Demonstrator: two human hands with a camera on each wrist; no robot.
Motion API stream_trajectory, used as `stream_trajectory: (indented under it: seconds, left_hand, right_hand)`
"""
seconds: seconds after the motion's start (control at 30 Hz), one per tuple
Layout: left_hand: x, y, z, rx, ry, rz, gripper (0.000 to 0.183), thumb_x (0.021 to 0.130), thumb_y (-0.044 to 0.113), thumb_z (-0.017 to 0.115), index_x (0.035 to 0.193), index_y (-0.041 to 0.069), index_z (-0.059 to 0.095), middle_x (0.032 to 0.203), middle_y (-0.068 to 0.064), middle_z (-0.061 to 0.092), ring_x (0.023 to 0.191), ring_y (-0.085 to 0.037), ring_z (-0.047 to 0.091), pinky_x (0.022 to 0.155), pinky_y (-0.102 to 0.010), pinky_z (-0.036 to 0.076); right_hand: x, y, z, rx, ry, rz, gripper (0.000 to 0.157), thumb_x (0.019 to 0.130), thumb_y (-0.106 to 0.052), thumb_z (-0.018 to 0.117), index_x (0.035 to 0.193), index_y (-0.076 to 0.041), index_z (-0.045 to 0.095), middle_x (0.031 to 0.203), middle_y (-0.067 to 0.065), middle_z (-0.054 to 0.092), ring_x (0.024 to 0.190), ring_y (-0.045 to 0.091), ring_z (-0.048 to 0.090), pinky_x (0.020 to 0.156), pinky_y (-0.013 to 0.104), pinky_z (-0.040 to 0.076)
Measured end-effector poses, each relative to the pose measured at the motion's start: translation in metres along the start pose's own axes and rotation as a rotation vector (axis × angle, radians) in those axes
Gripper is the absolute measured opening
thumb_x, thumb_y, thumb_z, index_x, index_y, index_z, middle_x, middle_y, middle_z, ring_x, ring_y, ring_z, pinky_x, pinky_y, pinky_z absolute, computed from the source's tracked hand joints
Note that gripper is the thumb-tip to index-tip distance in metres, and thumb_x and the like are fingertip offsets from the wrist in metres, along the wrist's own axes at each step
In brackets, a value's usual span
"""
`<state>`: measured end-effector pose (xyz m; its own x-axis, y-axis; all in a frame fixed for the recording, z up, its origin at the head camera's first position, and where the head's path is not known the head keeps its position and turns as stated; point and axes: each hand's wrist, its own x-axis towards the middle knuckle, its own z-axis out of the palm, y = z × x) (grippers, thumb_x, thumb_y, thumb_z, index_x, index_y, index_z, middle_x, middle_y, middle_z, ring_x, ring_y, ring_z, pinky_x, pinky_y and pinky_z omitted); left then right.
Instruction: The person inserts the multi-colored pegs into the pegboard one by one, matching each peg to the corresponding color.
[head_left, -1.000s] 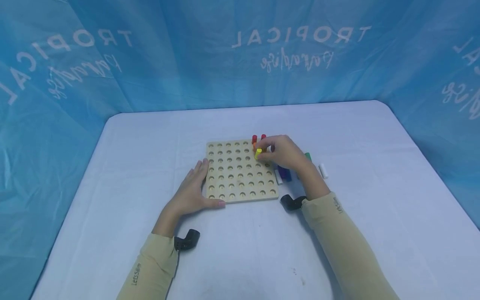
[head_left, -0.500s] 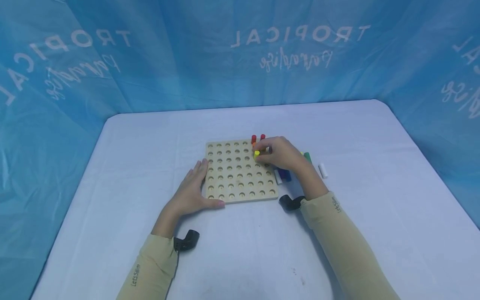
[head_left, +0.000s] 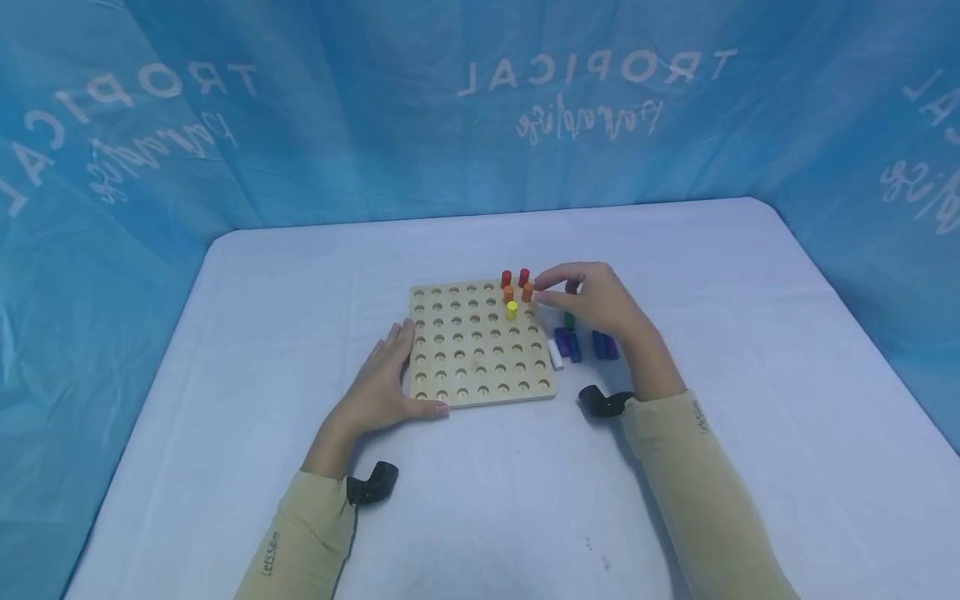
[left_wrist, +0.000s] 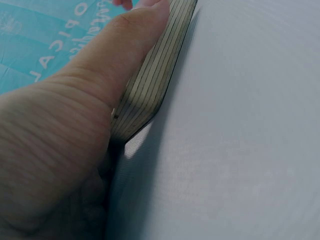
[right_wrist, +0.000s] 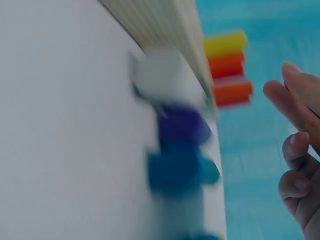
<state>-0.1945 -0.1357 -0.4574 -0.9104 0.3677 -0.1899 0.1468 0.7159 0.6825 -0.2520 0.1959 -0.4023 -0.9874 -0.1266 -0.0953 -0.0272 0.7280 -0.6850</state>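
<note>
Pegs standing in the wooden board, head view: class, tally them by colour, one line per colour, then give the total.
Red pegs: 2
Orange pegs: 2
Yellow peg: 1
Total: 5

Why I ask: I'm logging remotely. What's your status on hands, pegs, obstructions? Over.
Left hand against pegboard. Right hand empty, near orange peg. Five pegs upright in holes; loose pegs right of pegboard. Nothing seen blocking.
</note>
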Motion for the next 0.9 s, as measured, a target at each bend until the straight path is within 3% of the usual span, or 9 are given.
stream_trajectory:
  seconds: [0.23,0.43,0.67,0.77,0.9]
  left_hand:
    - [0.002,0.0,0.001,0.012,0.006,0.006,0.142,0.06,0.062,0.087,0.161,0.017,-0.001,0.169,-0.006,-0.001,0.156,-0.029,-0.004,0.127,-0.052,0.002]
    - [0.0,0.0,0.001,0.011,0.003,-0.003,0.142,0.06,0.062,0.088,0.161,0.017,-0.001,0.169,-0.006,-0.002,0.156,-0.03,-0.004,0.127,-0.054,0.003]
    - [-0.002,0.0,0.0,0.009,0.003,-0.012,0.142,0.06,0.063,0.087,0.161,0.017,-0.002,0.169,-0.006,-0.002,0.156,-0.029,-0.004,0.127,-0.053,0.003]
    - [-0.001,0.001,0.0,0.007,0.0,-0.017,0.142,0.06,0.063,0.087,0.161,0.018,-0.002,0.169,-0.006,-0.002,0.156,-0.029,-0.004,0.127,-0.053,0.003]
    - [-0.001,0.002,0.0,0.008,0.0,-0.016,0.141,0.06,0.063,0.087,0.161,0.018,-0.002,0.169,-0.007,-0.002,0.156,-0.031,-0.005,0.126,-0.054,0.003]
  right_hand:
    - [-0.01,0.031,-0.033,-0.044,0.052,0.172,0.032,0.091,-0.04,0.071,0.12,-0.026,0.07,0.124,0.0,0.062,0.106,0.024,0.051,0.077,0.036,0.05]
    - [-0.014,0.049,-0.045,-0.107,-0.052,0.276,0.043,0.089,-0.037,0.073,0.129,-0.025,0.065,0.137,0.011,0.052,0.118,0.033,0.046,0.088,0.049,0.05]
    - [-0.016,0.058,-0.045,-0.145,-0.158,0.242,0.052,0.084,-0.034,0.079,0.132,-0.022,0.064,0.142,0.011,0.052,0.133,0.037,0.043,0.104,0.062,0.044]
    - [-0.016,0.059,-0.044,-0.143,-0.166,0.214,0.05,0.084,-0.032,0.08,0.13,-0.018,0.067,0.143,0.01,0.052,0.14,0.038,0.038,0.111,0.064,0.037]
    - [-0.015,0.06,-0.042,-0.14,-0.15,0.213,0.047,0.083,-0.034,0.08,0.126,-0.017,0.069,0.136,0.009,0.055,0.133,0.035,0.043,0.108,0.061,0.041]
